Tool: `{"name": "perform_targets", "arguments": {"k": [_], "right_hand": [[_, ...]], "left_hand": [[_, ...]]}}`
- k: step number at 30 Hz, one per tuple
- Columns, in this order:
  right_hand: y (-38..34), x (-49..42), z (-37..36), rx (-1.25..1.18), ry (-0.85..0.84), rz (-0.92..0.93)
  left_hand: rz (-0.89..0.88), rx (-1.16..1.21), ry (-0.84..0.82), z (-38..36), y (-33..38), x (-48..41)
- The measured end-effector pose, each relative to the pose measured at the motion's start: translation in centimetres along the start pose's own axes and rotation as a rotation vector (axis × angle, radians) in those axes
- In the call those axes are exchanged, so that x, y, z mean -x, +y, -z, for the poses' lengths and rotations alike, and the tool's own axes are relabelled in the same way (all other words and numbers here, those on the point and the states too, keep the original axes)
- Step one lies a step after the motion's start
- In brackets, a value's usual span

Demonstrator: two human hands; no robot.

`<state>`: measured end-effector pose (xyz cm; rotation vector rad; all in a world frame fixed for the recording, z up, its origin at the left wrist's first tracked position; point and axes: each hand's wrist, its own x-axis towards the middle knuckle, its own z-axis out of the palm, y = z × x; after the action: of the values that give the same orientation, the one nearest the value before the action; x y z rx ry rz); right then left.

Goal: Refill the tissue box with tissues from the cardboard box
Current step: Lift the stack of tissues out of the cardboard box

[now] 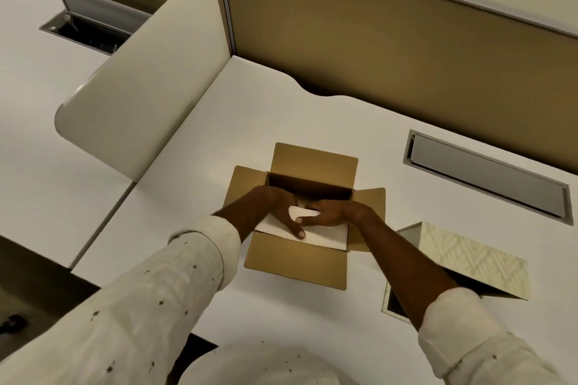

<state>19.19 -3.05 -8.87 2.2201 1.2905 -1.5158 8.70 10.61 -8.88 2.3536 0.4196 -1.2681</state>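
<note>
A brown cardboard box (297,262) stands open on the white desk, all flaps folded outward. Inside it lies a white stack of tissues (325,236). Both of my hands reach into the box. My left hand (278,209) rests on the stack with its fingers spread and the thumb pressed on the paper. My right hand (328,212) pinches the edge of the top tissue, which lifts slightly between the hands. The pale patterned tissue box (469,259) lies on the desk to the right, partly hidden behind my right forearm.
A grey cable hatch (488,175) is set into the white desk (219,147) behind the tissue box. A cream divider panel (147,72) rises at the left. A tan partition wall (375,50) closes the back. The near desk edge lies below my sleeves.
</note>
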Motion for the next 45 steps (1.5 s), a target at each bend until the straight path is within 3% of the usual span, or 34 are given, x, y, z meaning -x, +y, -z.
{"name": "perform_targets", "arguments": {"k": [11, 27, 37, 45], "right_hand": [[1.1, -1.8, -0.9, -0.052, -0.047, 0.045], [1.1, -2.3, -1.3, -0.303, -0.207, -0.017], [0.8, -1.1, -2.1, -0.309, -0.067, 0.097], [0.4, 0.2, -3.1, -0.180, 0.289, 0.177]], "left_hand": [[-0.008, -0.039, -0.128, -0.6, -0.2, -0.6], [-0.055, -0.032, -0.138, -1.5, -0.4, -0.1], [-0.138, 0.035, -0.107, -1.5, -1.1, 0.3], [-0.268, 0.021, 0.063, -0.7, -3.0, 1.3]]}}
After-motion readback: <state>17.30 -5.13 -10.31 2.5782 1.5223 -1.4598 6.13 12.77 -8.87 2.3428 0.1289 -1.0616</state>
